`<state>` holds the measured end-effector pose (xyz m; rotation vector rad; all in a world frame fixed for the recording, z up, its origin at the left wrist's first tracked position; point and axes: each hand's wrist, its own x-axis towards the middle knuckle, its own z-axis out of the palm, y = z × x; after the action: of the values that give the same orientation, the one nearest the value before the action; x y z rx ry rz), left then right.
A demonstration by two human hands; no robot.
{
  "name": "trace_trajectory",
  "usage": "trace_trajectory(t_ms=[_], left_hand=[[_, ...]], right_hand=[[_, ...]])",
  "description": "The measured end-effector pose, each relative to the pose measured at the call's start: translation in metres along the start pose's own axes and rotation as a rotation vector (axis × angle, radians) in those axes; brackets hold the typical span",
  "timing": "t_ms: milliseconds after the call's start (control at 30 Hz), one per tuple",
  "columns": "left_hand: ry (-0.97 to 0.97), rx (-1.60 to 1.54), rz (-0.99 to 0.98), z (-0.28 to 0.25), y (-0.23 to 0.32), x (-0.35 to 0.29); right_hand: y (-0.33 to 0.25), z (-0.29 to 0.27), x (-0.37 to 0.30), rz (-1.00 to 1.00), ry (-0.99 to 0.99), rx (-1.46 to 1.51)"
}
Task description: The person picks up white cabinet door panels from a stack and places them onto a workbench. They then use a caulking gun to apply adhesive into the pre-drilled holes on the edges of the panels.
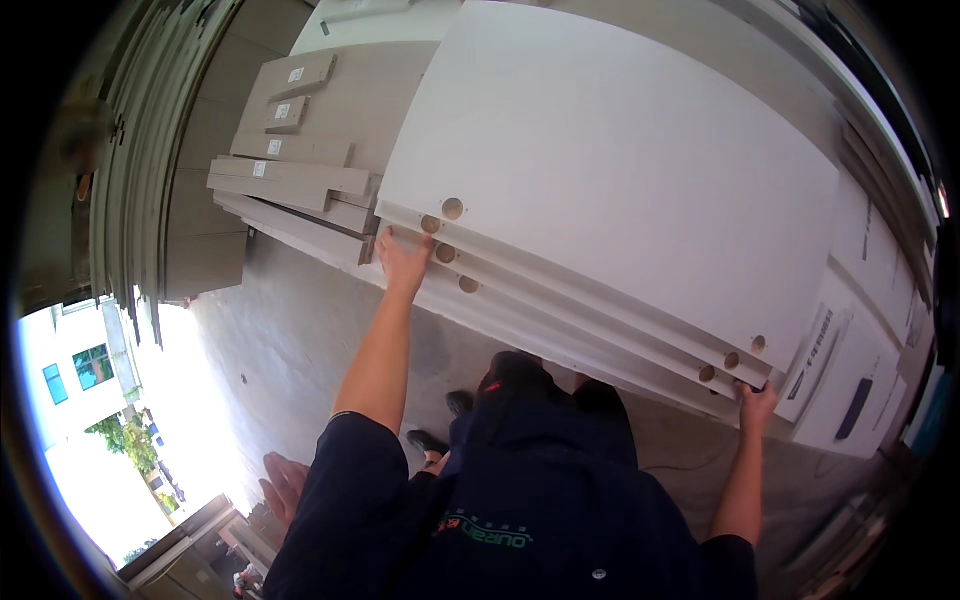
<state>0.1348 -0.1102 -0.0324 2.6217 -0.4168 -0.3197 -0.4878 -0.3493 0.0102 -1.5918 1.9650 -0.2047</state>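
Note:
In front of me lies a stack of white panels, the top white panel [620, 150] large and smooth. The panels are staggered along their near edges, and round holes [446, 254] show near the left and right ends. My left hand [404, 265] grips a panel edge at the near left corner, thumb beside a hole and fingers at the side. At the near right corner, my right hand [757, 402] is closed around a panel edge, with a small dark thing by its fingers. Which layer each hand holds is hard to tell.
Narrow grey-brown boards [290, 180] with white labels lie left of the stack. Upright panels [150, 150] stand at far left. White cartons [845, 365] sit at right. Another person's hand [285, 485] shows at lower left, above the concrete floor [300, 310].

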Motion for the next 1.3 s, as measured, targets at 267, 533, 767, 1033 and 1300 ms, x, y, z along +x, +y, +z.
trace_trajectory(t_ms=[267, 533, 767, 1033, 1300], left_hand=[[0.029, -0.004, -0.089, 0.007, 0.010, -0.004], [0.049, -0.244, -0.052, 0.013, 0.010, -0.008], [0.107, -0.147, 0.032, 0.024, 0.011, -0.004], [0.068, -0.189, -0.026, 0.018, 0.019, -0.011], [0.029, -0.182, -0.073, 0.007, 0.024, -0.017]], right_hand=[[0.030, 0.010, 0.007, -0.083, 0.096, -0.066], [0.016, 0.004, 0.008, -0.078, 0.074, -0.058], [0.037, 0.007, 0.020, -0.079, 0.048, -0.047], [0.019, 0.003, 0.017, -0.049, 0.048, -0.158], [0.019, 0.004, 0.014, -0.090, 0.067, -0.152]])
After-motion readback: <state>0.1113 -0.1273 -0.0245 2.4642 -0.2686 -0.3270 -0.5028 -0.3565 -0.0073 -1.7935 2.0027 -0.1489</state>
